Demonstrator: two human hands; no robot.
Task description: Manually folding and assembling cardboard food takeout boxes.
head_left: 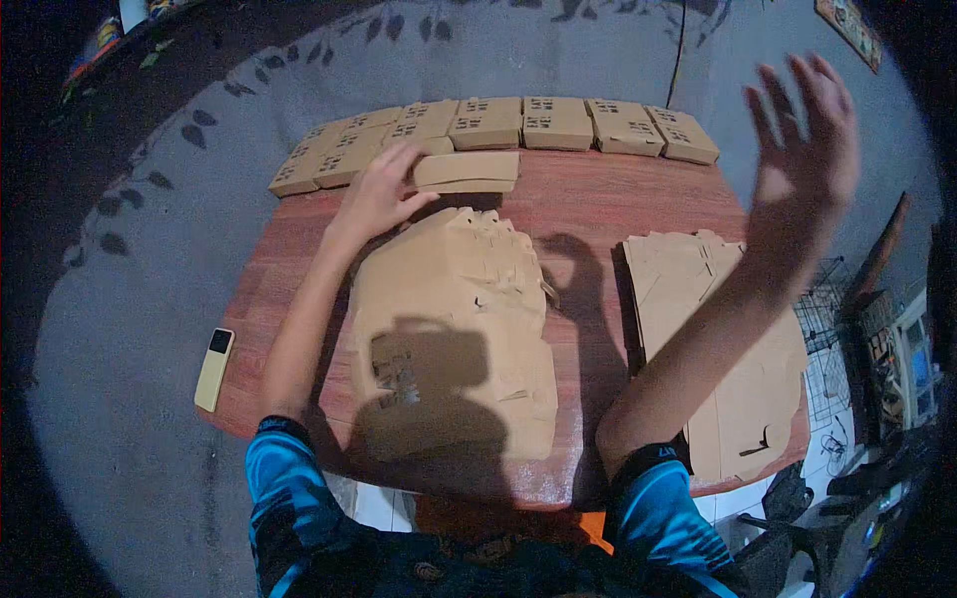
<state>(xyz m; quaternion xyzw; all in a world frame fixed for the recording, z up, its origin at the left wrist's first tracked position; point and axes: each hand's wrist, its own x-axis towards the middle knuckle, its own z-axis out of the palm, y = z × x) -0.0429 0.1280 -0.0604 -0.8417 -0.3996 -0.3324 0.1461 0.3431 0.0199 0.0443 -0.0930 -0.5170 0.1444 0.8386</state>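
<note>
At left hand [384,191], box [467,172], cartons [556,128] close behind, cardboard stack [461,289], phone [213,372]

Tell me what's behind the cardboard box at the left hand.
Behind the cardboard box, a row of closed cardboard boxes lines the far edge of the wood-grain table. The box and left hand cover whatever lies directly behind them, so that cannot be seen.

Fisheye view from the wearer's head, facing down and forward, close above a reddish woodgrain table [598,194], cardboard blanks [508,319] mid-frame, grey wall [150,309] beyond
</note>
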